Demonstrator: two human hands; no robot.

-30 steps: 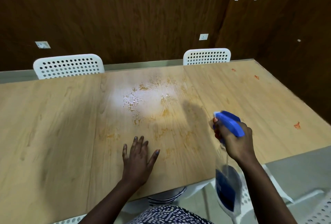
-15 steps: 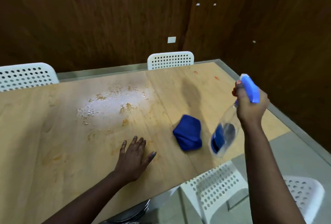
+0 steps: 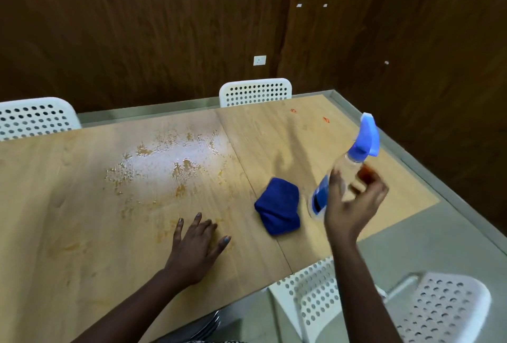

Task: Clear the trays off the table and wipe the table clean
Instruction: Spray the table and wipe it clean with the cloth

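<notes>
- Table [image 3: 82, 233]: light wood top, two panels joined by a seam right of centre. No trays on the part in view.
- Wet patch [image 3: 170, 164]: shiny spray droplets mixed with orange-brown residue, centre-left of the top; fainter orange smears run toward the near edge.
- Small red marks [image 3: 326, 119] near the far right corner, well apart from the wet patch.
- Left hand [image 3: 196, 246]: palm down, flat on the wood near the front edge, fingers spread and holding nothing.
- Blue cloth [image 3: 278, 209]: bunched, lying on the right panel just right of the seam, between the two hands, touched by neither.
- Spray bottle [image 3: 354, 161]: clear body, blue trigger head, base resting on or just above the table (blur; cannot tell), leaning right, just beside the cloth.
- Right hand [image 3: 354, 202]: at the bottle's body, fingers loosely curled and motion-blurred; cannot tell whether they grip it or stand clear.
- White perforated chairs: two at the far side [image 3: 255, 91], more at the near right [image 3: 439, 312].
</notes>
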